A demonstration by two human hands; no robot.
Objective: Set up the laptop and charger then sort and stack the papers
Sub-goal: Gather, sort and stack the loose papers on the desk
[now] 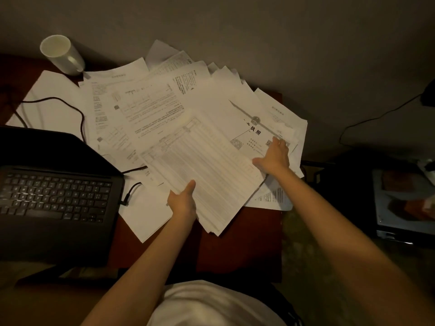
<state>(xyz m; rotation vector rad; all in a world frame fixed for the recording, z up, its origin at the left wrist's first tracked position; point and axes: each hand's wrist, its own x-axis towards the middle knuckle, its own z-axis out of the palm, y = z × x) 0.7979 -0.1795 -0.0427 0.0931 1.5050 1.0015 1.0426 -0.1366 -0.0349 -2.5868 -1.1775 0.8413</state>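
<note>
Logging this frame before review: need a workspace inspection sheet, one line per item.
Surface: reddish-brown table, mostly covered by sheets.
Job's things: open laptop at the left, screen dark; loose papers fanned across the table; gathered stack near the middle; charger brick not seen.
Clutter: white mug at the far left corner, standing on the edge of a sheet.
Grips: left hand holds the stack's near edge, thumb on top; right hand lies on a certificate-like sheet.
Cables: black cable runs over the papers to the laptop's right side.
Surroundings: dim room; dark items and another cable at the right.
</note>
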